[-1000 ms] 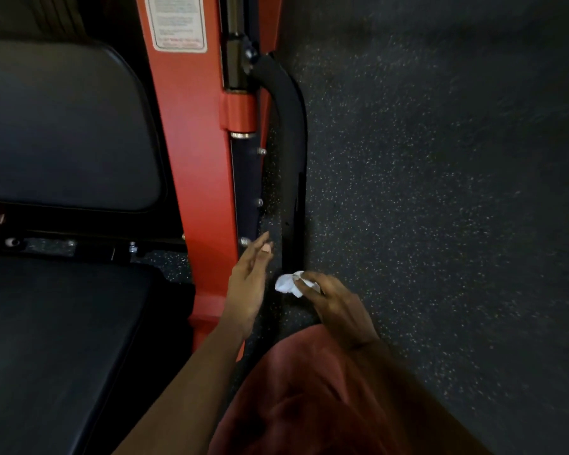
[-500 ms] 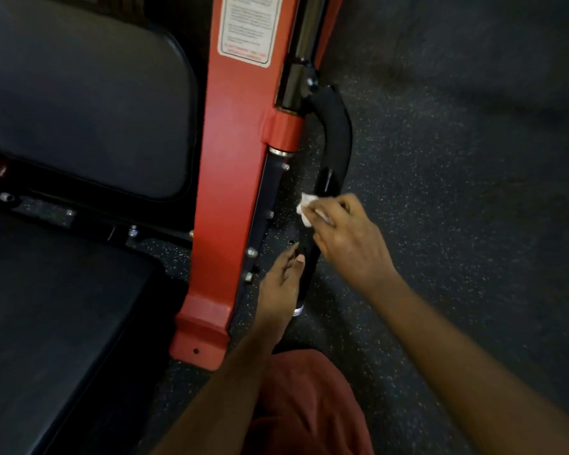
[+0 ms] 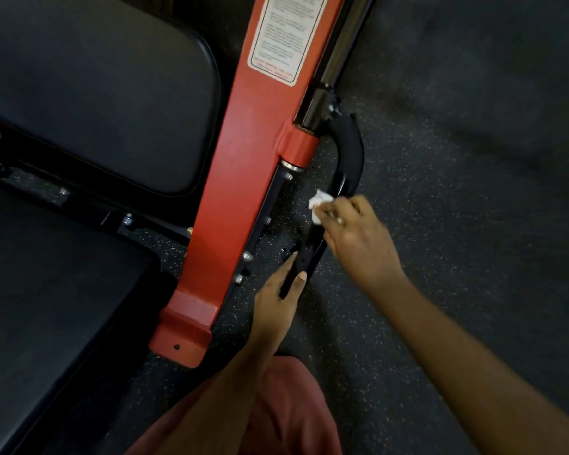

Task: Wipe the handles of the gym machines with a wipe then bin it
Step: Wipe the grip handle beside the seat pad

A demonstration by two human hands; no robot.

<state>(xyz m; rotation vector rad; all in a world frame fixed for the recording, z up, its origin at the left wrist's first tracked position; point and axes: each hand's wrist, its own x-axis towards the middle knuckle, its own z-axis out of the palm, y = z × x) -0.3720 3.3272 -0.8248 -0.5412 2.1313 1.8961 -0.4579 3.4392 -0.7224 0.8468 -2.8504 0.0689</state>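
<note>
A black curved handle [image 3: 349,159] hangs beside the red frame [image 3: 240,192] of a gym machine. My right hand [image 3: 358,238] is shut on a small crumpled white wipe [image 3: 319,205] and presses it against the middle of the handle. My left hand [image 3: 280,297] grips the handle's lower end, thumb on one side and fingers on the other. The stretch of handle under my right hand is hidden.
A black padded backrest [image 3: 96,93] and black seat pad [image 3: 46,307] lie to the left of the red frame. A white warning label [image 3: 283,37] is stuck high on the frame. Dark speckled rubber floor [image 3: 457,159] spreads to the right. My red-clad knee [image 3: 276,412] is below.
My right hand slid the wipe up the handle from its lower end to its middle. My left hand closed onto the handle's lower end. The view tilted.
</note>
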